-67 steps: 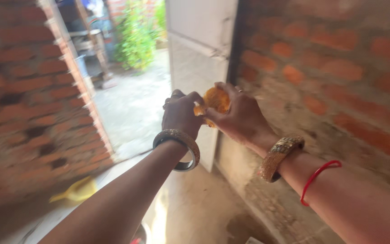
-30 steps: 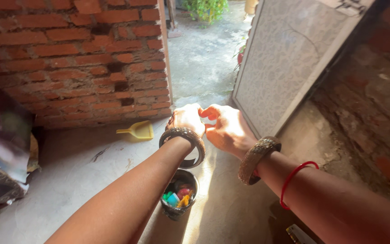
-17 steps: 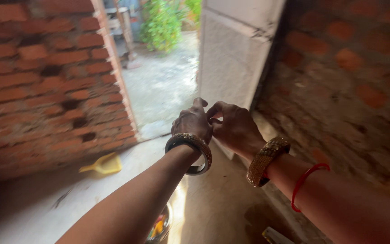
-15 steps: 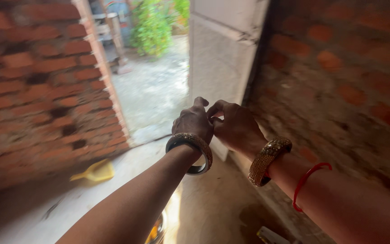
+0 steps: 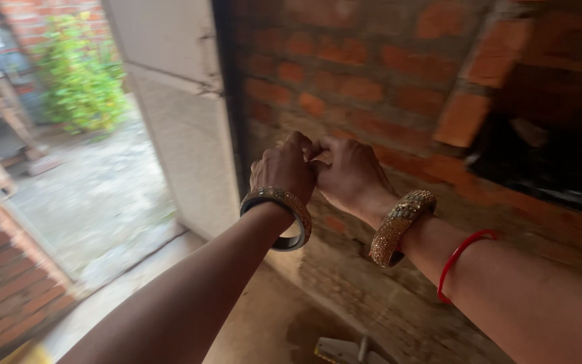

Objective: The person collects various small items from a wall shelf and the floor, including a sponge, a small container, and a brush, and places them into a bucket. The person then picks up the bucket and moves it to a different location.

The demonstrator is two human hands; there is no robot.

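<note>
My left hand (image 5: 283, 168) and my right hand (image 5: 351, 176) are raised side by side in front of a red brick wall (image 5: 372, 61). Their fingertips meet in a tight pinch. Both sets of fingers are curled shut, and I see nothing between them; anything small there is hidden. A wide gold bangle (image 5: 289, 207) circles my left wrist. On my right arm are a gold beaded bangle (image 5: 399, 226) and a thin red thread band (image 5: 463, 253).
A pale door (image 5: 170, 101) stands open at the left of the wall. It leads to a sunlit yard (image 5: 82, 182) with a green bush (image 5: 75, 74). A dark recess (image 5: 560, 148) sits in the wall at right. A small pale object (image 5: 345, 350) lies on the floor below.
The view swung up and right from the floor and its small bucket to the wall. An orange thing seen in my hands earlier no longer shows. My hands stay pressed together.
</note>
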